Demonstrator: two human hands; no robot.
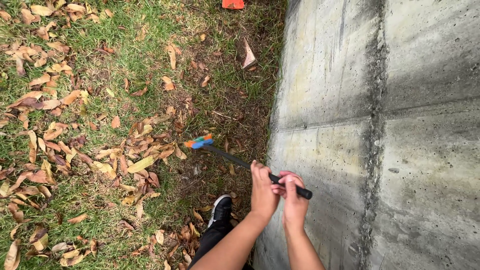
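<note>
Black-handled rake (235, 159), its orange-and-blue head resting on bare soil beside the dry leaves (135, 150), is clasped firmly at its upper end by the left hand (262, 192) and right hand (294, 197), apparently mid-stroke, so pulling leaves seems the next demand

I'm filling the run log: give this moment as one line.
left hand + right hand: gripping black handle | broom head: on leaves | beside concrete wall

A garden or yard outdoors: patchy grass (125, 60) strewn with dry brown leaves (135, 150) fills the left, bordered on the right by a weathered, stained concrete wall (400, 125).
</note>
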